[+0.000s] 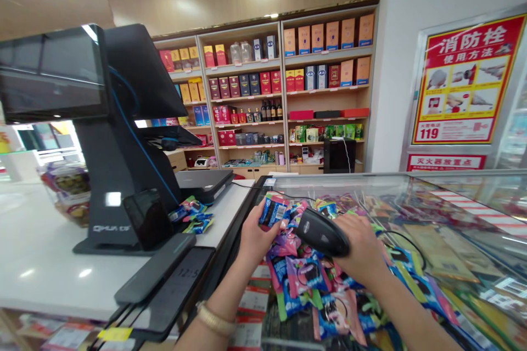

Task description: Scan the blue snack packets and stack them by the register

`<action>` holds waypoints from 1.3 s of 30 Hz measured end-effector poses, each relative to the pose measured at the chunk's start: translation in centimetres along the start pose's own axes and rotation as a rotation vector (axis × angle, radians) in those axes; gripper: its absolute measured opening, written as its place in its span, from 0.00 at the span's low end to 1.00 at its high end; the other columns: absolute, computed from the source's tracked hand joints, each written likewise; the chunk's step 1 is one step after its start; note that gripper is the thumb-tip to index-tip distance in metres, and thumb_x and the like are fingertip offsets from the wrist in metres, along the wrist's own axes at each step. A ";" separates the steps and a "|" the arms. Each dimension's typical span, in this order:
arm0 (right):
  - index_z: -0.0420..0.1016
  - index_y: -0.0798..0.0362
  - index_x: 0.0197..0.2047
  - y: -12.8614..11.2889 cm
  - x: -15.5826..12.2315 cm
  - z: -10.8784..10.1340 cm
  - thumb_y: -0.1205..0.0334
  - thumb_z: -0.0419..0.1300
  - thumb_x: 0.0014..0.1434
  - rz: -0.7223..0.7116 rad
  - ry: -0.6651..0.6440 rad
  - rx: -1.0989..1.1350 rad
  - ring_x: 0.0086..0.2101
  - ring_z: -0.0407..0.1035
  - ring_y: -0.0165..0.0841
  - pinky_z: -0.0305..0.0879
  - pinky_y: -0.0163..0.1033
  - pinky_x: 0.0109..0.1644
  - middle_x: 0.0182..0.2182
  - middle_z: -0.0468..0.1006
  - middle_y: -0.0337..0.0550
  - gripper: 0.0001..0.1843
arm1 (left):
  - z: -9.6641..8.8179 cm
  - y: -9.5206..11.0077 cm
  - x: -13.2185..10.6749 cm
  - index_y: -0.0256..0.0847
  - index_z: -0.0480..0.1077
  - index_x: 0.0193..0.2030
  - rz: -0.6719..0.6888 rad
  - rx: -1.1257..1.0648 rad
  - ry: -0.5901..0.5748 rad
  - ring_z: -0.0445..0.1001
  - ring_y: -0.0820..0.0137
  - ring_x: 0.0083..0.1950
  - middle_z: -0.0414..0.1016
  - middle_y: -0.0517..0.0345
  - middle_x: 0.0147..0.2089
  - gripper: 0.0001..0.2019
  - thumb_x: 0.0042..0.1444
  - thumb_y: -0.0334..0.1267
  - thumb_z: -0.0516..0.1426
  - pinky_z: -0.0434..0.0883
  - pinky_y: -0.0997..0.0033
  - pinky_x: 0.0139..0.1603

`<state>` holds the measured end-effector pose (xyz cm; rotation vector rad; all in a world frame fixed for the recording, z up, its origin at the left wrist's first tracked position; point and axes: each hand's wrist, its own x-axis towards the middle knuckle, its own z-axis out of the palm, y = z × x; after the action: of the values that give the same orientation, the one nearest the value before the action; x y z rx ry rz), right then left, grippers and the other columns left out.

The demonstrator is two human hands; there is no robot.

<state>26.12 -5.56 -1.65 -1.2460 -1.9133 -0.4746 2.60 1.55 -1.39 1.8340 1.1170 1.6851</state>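
Left hand (256,238): fingers grasp a blue snack packet (272,210), lifted upright just above the near-left edge of the pile, barcode side turned toward the scanner.
Right hand (359,248): fingers clenched round a black handheld scanner (321,233), its head aimed left at the packet, close but apart from it.
Snack pile (313,279): bright blue, pink and green packets heaped on the glass counter (453,197), right of centre.
Register terminal (102,120): black, on the white counter (37,263) to the left, screen facing away.
Loose packets (195,216): a few beside the terminal's base.
Shelves (263,93): far wall, boxed goods and bottles.
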 end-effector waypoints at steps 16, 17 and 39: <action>0.70 0.51 0.30 0.8 -0.2 0.1 0.57 0.60 0.50 0.002 0.130 -0.017 0.31 0.66 0.35 0.51 0.39 0.37 0.26 0.73 0.40 0.07 | 0.5 -0.4 -0.8 0.39 0.64 0.62 0.126 0.128 -0.317 0.63 0.56 0.63 0.67 0.43 0.61 0.28 0.55 0.45 0.58 0.59 0.54 0.63; 0.70 0.51 0.30 0.9 -0.2 0.1 0.57 0.59 0.50 0.005 0.140 -0.014 0.31 0.66 0.36 0.52 0.39 0.37 0.27 0.73 0.41 0.07 | 0.5 -0.5 -0.9 0.39 0.63 0.63 0.126 0.140 -0.335 0.62 0.56 0.64 0.65 0.43 0.62 0.28 0.56 0.46 0.57 0.58 0.54 0.64; 0.70 0.51 0.34 1.4 -0.8 0.9 0.59 0.58 0.50 -0.078 0.208 -0.087 0.33 0.67 0.38 0.55 0.42 0.39 0.30 0.75 0.44 0.08 | -14.8 -6.2 8.4 0.33 0.70 0.50 -0.385 1.216 -0.356 0.69 0.54 0.56 0.70 0.39 0.54 0.14 0.58 0.33 0.56 0.67 0.50 0.55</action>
<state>27.18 -4.75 -2.99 -1.1329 -1.7852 -0.7068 -13.79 8.54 2.01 2.1297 2.3823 0.3373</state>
